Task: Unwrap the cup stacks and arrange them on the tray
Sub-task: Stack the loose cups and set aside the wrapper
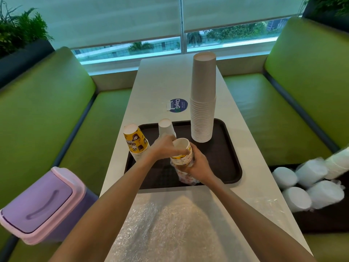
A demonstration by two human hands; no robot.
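A long white table [166, 82] runs from the near side up to the window [226, 37]. A round blue sticker [178, 105] sits on the table top, about halfway along. Green padded benches stand on both sides, the left bench [47, 110] and the right bench [302, 95], with tall backs. Pale blinds [113, 19] are pulled most of the way down. Soft daylight comes in under them, with trees and buildings outside. Leafy plants [17, 33] grow in a dark box behind the left bench. A purple bin [41, 205] with a pink rim sits on the left seat, near the table's near edge.

blue sticker [178, 105] on table [160, 82]: "ClayG" | yellow cup stack [135, 141]: upside-down print, only "HS" legible
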